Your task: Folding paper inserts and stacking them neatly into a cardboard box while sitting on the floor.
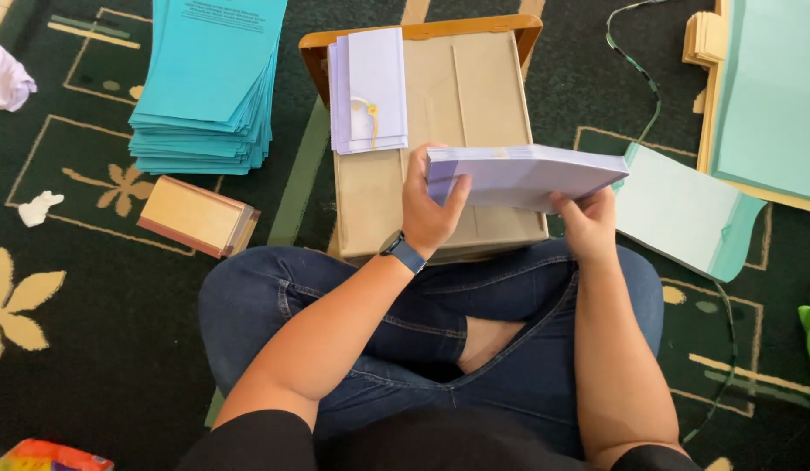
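Observation:
Both hands hold a thick stack of pale lilac cards (527, 174) above a tan cardboard sheet (475, 96) that lies on a small wooden table. My left hand (431, 205) grips the stack's left end, thumb on the edge, with a blue watch on the wrist. My right hand (586, 222) supports the stack from underneath at the right. A smaller pile of lilac cards (370, 87) with a yellow string on top lies at the table's far left. I sit cross-legged in blue jeans behind the table.
A tall stack of teal sheets (208, 83) stands on the dark patterned carpet at the left, with a tan box (195, 215) beside it. Pale green folders (684, 214) lie at the right, more (771, 96) at the far right. Crumpled white paper (8, 78) sits far left.

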